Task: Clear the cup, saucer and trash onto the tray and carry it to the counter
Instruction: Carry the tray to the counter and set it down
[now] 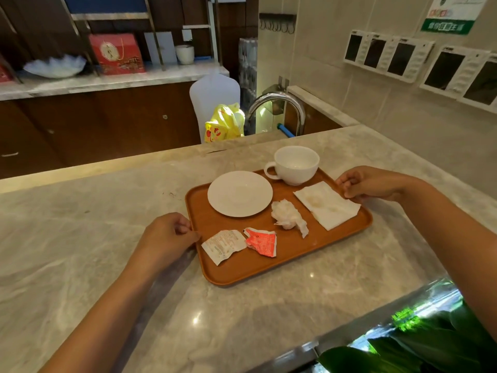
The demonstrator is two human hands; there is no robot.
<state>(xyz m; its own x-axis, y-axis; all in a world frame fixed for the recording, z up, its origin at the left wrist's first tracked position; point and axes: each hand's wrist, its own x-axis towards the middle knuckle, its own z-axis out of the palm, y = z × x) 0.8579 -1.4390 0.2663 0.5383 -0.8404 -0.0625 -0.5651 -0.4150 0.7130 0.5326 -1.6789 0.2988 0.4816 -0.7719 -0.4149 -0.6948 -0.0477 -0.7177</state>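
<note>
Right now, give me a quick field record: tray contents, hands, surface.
tray: orange, flat on the marble counter
cup: upright, tray's far end, looks empty
saucer: beside the cup, bare
napkin: flat, right side
tissue: crumpled, centre
wrappers: white one and red one, near edge
left hand: gripping left rim
right hand: gripping right rim, fingers over the napkin's edge

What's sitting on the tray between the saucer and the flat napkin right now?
In the head view, a crumpled tissue wad lies on the tray between the saucer and the flat napkin, slightly nearer the camera than both. It touches neither.
</note>
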